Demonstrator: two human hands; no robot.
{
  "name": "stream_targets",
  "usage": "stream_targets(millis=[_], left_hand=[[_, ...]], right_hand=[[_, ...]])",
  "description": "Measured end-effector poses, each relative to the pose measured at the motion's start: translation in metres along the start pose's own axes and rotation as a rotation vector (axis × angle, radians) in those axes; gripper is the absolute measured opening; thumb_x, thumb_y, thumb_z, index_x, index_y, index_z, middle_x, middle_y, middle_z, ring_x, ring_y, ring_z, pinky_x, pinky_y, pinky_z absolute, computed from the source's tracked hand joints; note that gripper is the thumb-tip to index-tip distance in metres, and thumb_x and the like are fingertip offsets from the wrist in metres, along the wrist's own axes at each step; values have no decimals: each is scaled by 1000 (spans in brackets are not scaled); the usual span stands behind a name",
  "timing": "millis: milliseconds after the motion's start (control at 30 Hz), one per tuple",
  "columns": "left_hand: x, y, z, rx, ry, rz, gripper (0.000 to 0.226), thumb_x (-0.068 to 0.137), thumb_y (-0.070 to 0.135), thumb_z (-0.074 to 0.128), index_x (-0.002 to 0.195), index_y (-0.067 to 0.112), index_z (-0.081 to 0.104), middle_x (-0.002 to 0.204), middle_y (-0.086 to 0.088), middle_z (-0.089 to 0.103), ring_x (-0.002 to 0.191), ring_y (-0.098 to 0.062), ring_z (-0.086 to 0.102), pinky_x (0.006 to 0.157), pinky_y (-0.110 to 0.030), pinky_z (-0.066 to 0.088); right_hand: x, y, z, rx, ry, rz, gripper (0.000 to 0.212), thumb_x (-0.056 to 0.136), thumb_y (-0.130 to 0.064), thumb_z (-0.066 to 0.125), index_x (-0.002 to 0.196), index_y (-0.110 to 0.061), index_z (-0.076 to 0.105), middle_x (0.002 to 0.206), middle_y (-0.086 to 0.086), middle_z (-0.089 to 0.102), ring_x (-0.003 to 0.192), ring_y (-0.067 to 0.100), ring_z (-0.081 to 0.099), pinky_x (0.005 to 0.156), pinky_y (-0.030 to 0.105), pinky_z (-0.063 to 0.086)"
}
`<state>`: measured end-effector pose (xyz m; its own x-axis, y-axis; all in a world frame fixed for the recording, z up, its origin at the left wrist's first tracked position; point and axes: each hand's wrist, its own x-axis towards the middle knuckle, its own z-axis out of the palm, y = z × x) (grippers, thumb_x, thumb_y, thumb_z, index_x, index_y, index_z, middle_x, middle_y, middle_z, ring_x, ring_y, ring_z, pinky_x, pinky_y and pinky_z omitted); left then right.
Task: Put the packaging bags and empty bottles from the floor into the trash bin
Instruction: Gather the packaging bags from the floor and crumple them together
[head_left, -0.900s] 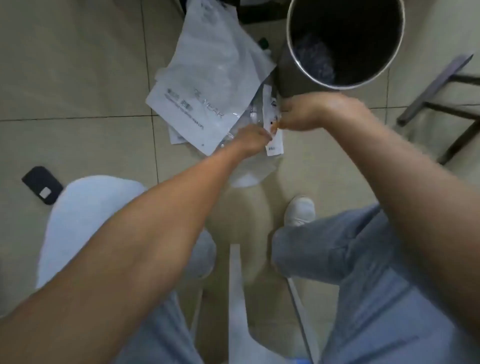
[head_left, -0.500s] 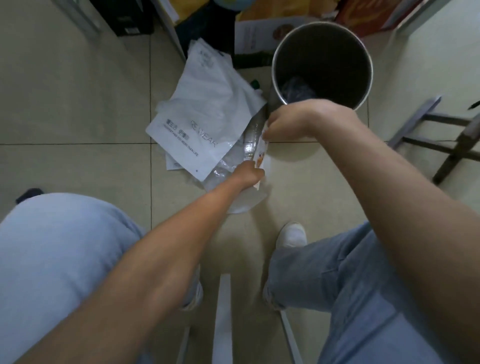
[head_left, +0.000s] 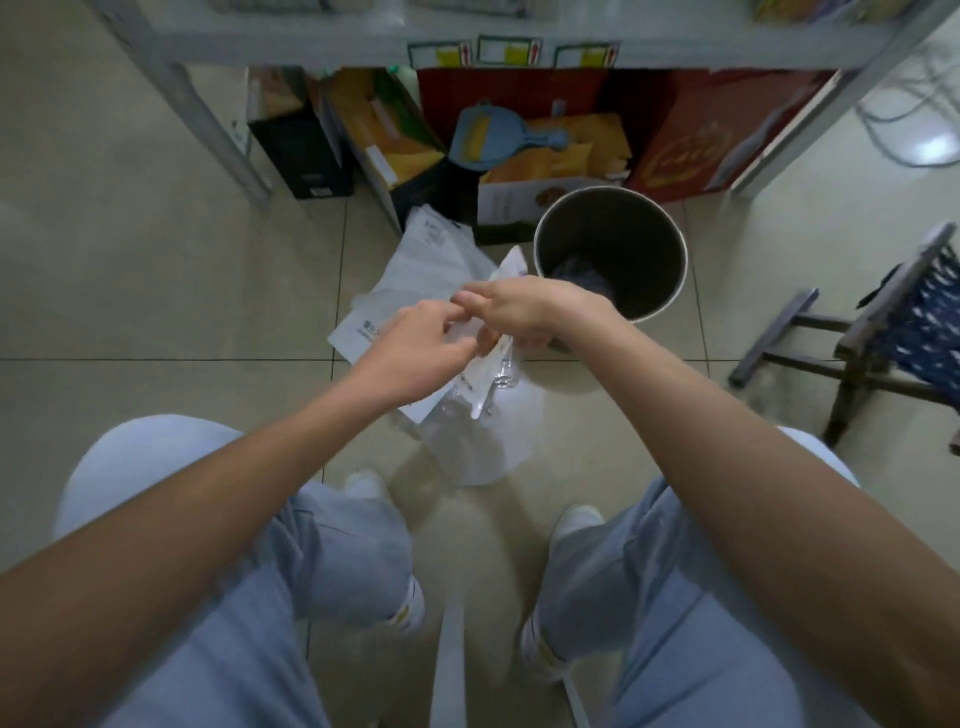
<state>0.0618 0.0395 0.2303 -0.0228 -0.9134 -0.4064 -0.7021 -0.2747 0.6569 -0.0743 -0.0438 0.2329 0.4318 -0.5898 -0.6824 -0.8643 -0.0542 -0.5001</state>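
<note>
I judge the job barely begun: my right hand has its fingers pinched on a clear packaging bag, lifted just at 8 o'clock of the trash bin. My left hand is curled against it; I cannot tell its grip. White bags remain on the floor; bottles are hard to make out.

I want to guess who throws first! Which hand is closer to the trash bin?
The right hand. It holds the packaging bags just beside the trash bin rim; the left hand is farther away, on its other side.
</note>
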Motion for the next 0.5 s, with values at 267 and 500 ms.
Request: stream_targets(millis=[267, 500], left_hand=[[27, 6, -7, -311, 4, 75, 24, 87, 19, 60, 90, 21, 84, 98, -4, 80, 100, -17, 72, 89, -39, 58], [90, -76, 43, 88, 90, -243, 23, 78, 15, 55, 90, 2, 70, 91, -14, 69, 82, -33, 65, 70, -42, 55]], right_hand=[[-10, 11, -17, 111, 364, 118, 37, 102, -36, 48, 87, -13, 73, 84, 6, 75, 78, 19, 73, 77, 39, 60], [15, 22, -5, -154, 304, 137, 22, 95, -28, 62, 87, -9, 69, 79, 9, 70, 69, 24, 72, 68, 44, 64]])
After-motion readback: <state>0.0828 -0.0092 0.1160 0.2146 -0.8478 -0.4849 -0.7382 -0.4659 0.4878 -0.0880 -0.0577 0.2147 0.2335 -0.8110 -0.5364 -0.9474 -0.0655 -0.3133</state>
